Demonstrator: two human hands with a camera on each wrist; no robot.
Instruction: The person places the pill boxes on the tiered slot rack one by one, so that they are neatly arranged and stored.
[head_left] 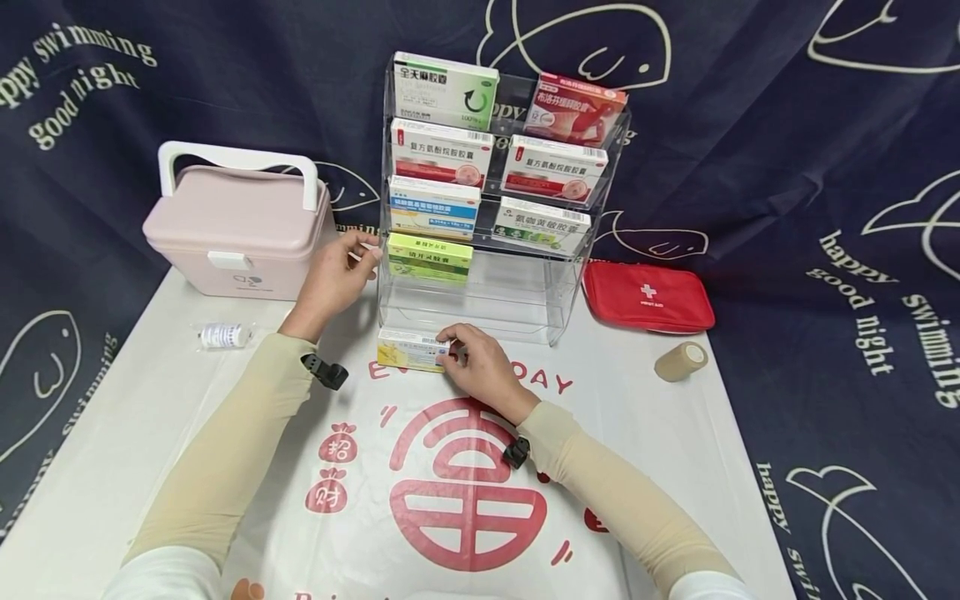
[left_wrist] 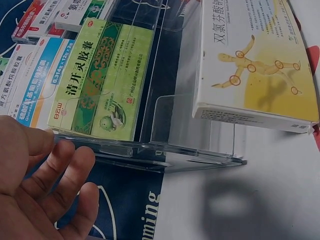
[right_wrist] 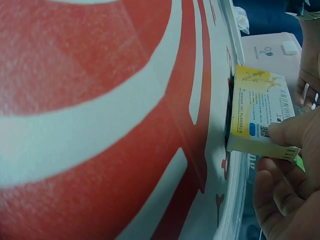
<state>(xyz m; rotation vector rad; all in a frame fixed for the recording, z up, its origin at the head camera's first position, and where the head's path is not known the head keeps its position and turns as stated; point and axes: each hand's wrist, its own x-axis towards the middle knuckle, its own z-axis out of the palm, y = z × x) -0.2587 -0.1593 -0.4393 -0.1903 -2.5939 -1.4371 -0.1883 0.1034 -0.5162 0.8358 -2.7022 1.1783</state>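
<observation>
A clear tiered display rack (head_left: 517, 287) holds medicine boxes in two columns. My right hand (head_left: 483, 367) pinches the right end of a yellow-and-white medicine box (head_left: 405, 350), thumb on its printed face in the right wrist view. This box (left_wrist: 255, 65) is just in front of the rack's bottom tier, and a yellow figure shows on it. At the rack's left side is my left hand (head_left: 337, 275), fingers loosely bent. Its thumb tip (left_wrist: 42, 141) is by the lower corner of a green medicine box (left_wrist: 102, 80); whether it touches box or rack is unclear.
Higher tiers hold a green-and-white box (head_left: 445, 90), a red box (head_left: 573, 110) and several others. A pink case (head_left: 236, 225) with a white handle stands left, behind a small wrapped bottle (head_left: 223, 335). A red first-aid pouch (head_left: 648, 296) and a tan cylinder (head_left: 680, 362) are right.
</observation>
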